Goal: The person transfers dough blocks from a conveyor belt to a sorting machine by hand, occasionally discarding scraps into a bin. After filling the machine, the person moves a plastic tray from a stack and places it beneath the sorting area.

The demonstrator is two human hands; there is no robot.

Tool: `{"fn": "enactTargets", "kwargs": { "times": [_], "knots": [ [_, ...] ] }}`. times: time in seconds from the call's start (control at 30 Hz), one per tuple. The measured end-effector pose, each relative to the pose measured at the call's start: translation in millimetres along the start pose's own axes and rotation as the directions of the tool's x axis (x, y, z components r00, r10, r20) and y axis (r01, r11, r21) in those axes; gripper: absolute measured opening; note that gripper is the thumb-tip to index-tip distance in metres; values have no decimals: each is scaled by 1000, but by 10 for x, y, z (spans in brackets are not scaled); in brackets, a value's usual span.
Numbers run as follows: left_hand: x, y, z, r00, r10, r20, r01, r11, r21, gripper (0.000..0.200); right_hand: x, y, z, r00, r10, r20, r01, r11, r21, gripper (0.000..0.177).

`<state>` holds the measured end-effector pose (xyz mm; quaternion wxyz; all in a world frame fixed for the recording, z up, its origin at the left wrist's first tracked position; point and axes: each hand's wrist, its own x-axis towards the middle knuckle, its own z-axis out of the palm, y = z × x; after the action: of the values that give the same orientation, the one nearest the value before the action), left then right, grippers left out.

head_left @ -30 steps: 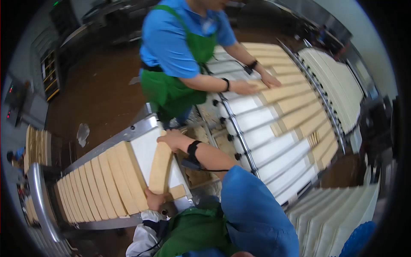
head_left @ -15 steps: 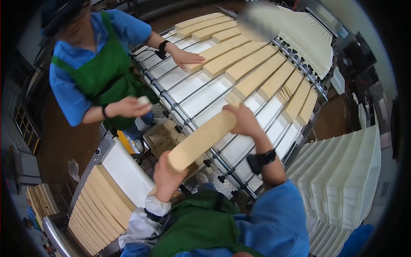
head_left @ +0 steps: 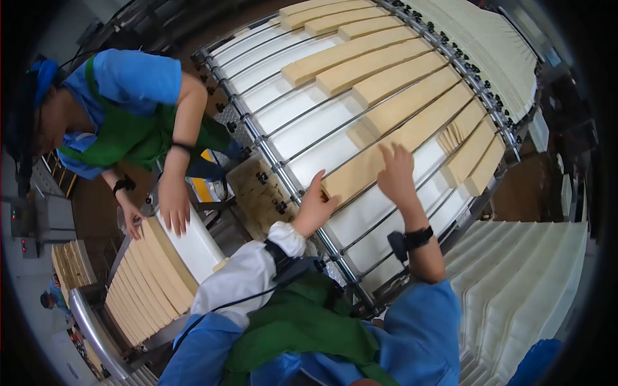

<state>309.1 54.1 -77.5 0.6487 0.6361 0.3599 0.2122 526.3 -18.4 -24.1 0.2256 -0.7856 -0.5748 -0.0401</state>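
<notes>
A long pale tan slab [head_left: 354, 172] lies in a lane between metal rods on the white slatted table, in line with another slab behind it. My left hand [head_left: 315, 209], fingers apart, is at the slab's near end and appears to touch it. Over its right side is my right hand [head_left: 397, 177], fingers stretched out, with the fingertips at the slab's upper edge. Neither hand is wrapped round it. More tan slabs [head_left: 412, 103] fill the neighbouring lanes, one with a torn or layered end [head_left: 454, 134].
Across the left side, a co-worker in a green apron [head_left: 116, 132] reaches to a row of upright slabs [head_left: 145, 283] on a stand. A metal rail with black knobs [head_left: 283, 174] borders the table. Stacked white trays [head_left: 515, 276] stand at right; a bin of scraps [head_left: 257, 193] sits below.
The slab that my hands held in the air is down in the lane, and my grip has loosened. The co-worker has turned from the table to the upright slabs.
</notes>
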Motion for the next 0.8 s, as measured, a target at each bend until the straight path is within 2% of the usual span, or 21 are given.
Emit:
{"fn": "enactTargets", "kwargs": {
  "times": [0.03, 0.13, 0.23, 0.27, 0.37, 0.43, 0.47, 0.5, 0.53, 0.57, 0.6, 0.63, 0.7, 0.77, 0.8],
  "knots": [
    [4, 14, 6, 999, -5, -39, 6, 1000, 27, 72, -80, -96, 40, 1000, -24, -9, 24, 994, 107, 62],
    [-77, 163, -6, 978, -21, -205, 49, 990, 135, 67, -299, -495, -13, 994, -107, 32, 94, 957, 273, 56],
    [-150, 226, -93, 968, -79, -239, 135, 964, 227, 66, -377, -741, -9, 994, -101, 38, 79, 920, 383, 53],
    [-147, 197, -100, 959, -31, -283, 117, 950, 289, 57, -386, -759, 71, 995, -96, 35, 73, 910, 409, 52],
    [-269, 456, -249, 928, -49, -369, 177, 930, 321, 49, -345, -851, 235, 993, -118, 29, 105, 952, 289, 60],
    [-436, 692, -462, 904, -63, -423, 156, 970, 188, 47, -271, -985, 276, 993, -88, 84, 75, 986, 150, 70],
    [-516, 633, -607, 896, -61, -439, 88, 995, 40, 45, -254, -1042, 296, 991, -71, 111, 63, 995, 79, 75],
    [-661, 849, -761, 882, -21, -471, 49, 998, 48, 41, -252, -1049, 327, 990, -13, 138, 14, 1000, -3, 78],
    [-797, 971, -888, 844, 35, -536, -61, 998, -32, 42, -238, -1023, 364, 987, 40, 156, -28, 996, -84, 82],
    [-924, 967, -1020, 776, 172, -606, -231, 973, -20, 42, -209, -1012, 396, 982, 91, 166, -64, 985, -163, 86],
    [-1101, 1053, -1152, 730, 262, -631, -272, 959, 83, 42, -211, -1021, 402, 968, 163, 192, -122, 970, -208, 87],
    [-1295, 1126, -1275, 677, 351, -646, -304, 934, 189, 42, -236, -1021, 420, 973, 160, 166, -122, 968, -221, 87],
    [-1713, 1063, -1478, 611, 369, -701, -281, 928, 243, 42, -289, -1087, 485, 985, 138, 106, -111, 966, -232, 85],
    [-2135, 936, -1708, 537, 358, -764, -217, 934, 284, 41, -261, -1320, 418, 1000, 13, 5, -12, 996, -89, 79],
    [-2353, 790, -1821, 513, 328, -793, -160, 945, 286, 41, -225, -1572, 334, 984, -124, -127, 123, 992, -14, 69]
  ]
}}
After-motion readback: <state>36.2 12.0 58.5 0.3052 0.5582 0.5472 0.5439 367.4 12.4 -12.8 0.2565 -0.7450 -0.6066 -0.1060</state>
